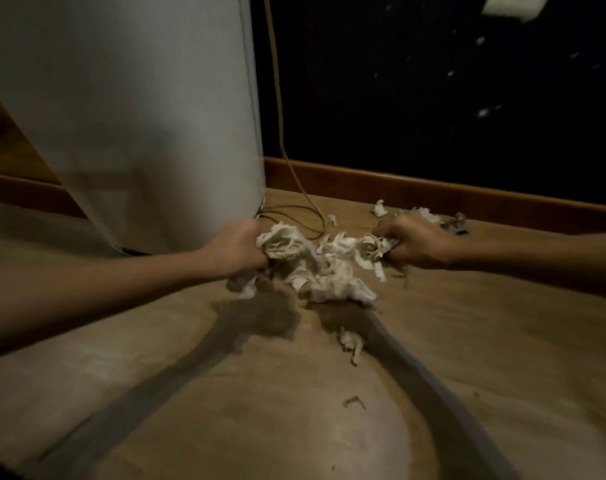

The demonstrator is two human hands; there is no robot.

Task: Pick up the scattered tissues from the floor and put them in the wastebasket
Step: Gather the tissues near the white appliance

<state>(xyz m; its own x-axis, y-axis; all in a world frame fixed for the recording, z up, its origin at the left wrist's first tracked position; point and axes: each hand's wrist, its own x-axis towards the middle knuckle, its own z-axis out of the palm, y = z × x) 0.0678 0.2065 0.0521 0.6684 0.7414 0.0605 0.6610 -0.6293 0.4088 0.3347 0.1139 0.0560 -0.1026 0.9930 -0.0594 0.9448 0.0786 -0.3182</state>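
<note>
A heap of crumpled white tissues (pixel 324 268) lies on the wooden floor (pixel 468 341) between my hands. My left hand (pixel 237 247) is closed on the heap's left side, gripping a wad of tissue. My right hand (pixel 414 245) is closed on the right side of the same heap, with torn strips hanging from it. A small loose tissue scrap (pixel 352 342) lies nearer to me. More scraps (pixel 429 213) lie behind my right hand, by the skirting. No wastebasket is in view.
A tall white appliance (pixel 139 116) stands close at the left, beside my left hand. A thin cable (pixel 281 133) runs down the dark wall (pixel 433 98) and loops on the floor behind the heap. A wooden skirting board (pixel 433 192) borders the floor. A wall socket (pixel 513 5) sits top right.
</note>
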